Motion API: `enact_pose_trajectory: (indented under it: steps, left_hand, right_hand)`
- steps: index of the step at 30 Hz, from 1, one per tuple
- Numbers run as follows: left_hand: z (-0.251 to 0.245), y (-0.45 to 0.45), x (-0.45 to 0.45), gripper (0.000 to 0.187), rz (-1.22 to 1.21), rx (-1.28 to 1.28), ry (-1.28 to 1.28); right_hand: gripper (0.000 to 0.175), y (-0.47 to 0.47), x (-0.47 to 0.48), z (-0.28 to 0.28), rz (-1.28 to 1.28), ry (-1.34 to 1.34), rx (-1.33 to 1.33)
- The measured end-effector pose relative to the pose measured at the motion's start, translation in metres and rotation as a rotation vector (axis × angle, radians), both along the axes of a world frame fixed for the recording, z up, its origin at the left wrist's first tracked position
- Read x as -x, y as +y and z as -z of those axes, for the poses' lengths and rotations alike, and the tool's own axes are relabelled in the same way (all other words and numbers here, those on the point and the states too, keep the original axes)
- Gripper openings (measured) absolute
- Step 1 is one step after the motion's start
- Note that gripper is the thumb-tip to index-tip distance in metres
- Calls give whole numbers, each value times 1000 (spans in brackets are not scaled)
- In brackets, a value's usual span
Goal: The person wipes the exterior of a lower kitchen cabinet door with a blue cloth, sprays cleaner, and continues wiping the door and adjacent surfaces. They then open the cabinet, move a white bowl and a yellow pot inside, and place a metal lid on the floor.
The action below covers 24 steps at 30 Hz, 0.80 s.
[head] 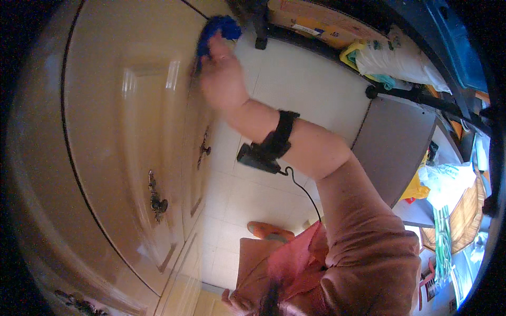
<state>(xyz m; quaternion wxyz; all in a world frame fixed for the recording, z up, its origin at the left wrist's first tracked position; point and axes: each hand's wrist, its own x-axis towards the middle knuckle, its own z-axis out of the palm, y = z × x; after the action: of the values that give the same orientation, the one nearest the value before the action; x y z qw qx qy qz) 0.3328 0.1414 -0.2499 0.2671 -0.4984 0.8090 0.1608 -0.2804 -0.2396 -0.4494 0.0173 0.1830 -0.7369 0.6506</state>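
My right hand reaches to the top of the view, its fingers pressing a bunched blue cloth against the far end of the glossy cream cabinet doors. The hand is slightly blurred. Around that forearm is a black strap carrying a small black device with a thin cable. At the bottom edge, part of my left hand shows beside my clothing; most of it is hidden, so I cannot tell whether it holds anything. Ornate dark metal handles are fixed to the doors.
Pale floor tiles lie between the cabinet and a dark-framed rack on the right. The rack holds a cardboard box and plastic bags. Lower right are a white bag, green stalks and a woven tray. An orange slipper is below.
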Motion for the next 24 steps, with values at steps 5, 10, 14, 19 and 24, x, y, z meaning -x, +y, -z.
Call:
enact_pose_trajectory:
  steps: [5,10,14,19,24]
  left_hand:
    - [-2,14,17,24,-137,93,207]
    - [-17,-4,50,15,319,130,152]
    - [-4,7,72,16,-226,262,375]
    - [-7,16,87,29,-1018,243,520]
    - [-25,10,113,39,-730,212,341]
  right_hand:
    - [22,12,26,-9,-242,-354,0]
    - [27,13,12,37,-297,-428,-314]
    - [23,47,-54,45,-388,-389,-201]
    - [26,58,-29,34,-299,-279,-284]
    - [24,43,-15,20,-171,-125,-175]
